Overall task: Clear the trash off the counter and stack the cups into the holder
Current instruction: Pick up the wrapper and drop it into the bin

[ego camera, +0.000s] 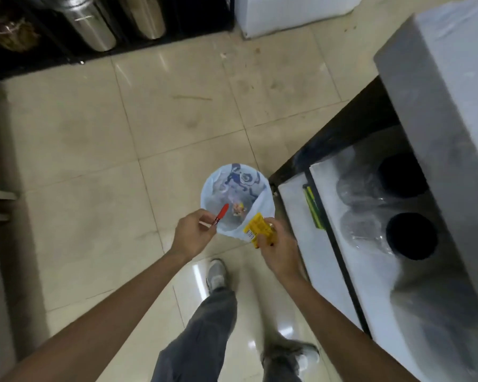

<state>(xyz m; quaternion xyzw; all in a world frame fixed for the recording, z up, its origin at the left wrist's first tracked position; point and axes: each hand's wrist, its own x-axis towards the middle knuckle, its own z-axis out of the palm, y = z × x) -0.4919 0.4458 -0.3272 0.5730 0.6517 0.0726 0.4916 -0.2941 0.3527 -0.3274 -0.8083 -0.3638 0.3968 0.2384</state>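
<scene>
— Head view: left hand (192,234) where?

— Low centre, over the tiled floor (94,161). Fingers curled, pinching a red wrapper (221,215) together with the near rim of a white bag (236,201).

— And the right hand (278,250)?

— Just right of the left one, fingers curled round a yellow packet (260,230), which touches the bag's near right rim.

— Bag open?

— Held open between both hands, mouth upward. Blue print on its far inner wall, and a small scrap (238,209) of something orange-yellow down inside; too blurred to name.

— Red wrapper inside or out?

— Tip pointing over the mouth, lower end still pinched at the rim.

— Counter anywhere?

— Grey counter (439,106) along the right edge. Below it a white bin unit (370,266) with two round dark openings (410,235), clear liners bunched beside them.

— Cups, holder?

— Cannot tell; none recognisable.

— Anything else?

— Steel canisters (94,26) on a dark shelf at the top left, a white cabinet (287,12) at the top centre. Grey trousers (204,326) and grey shoes (217,274) at the bottom edge.
</scene>
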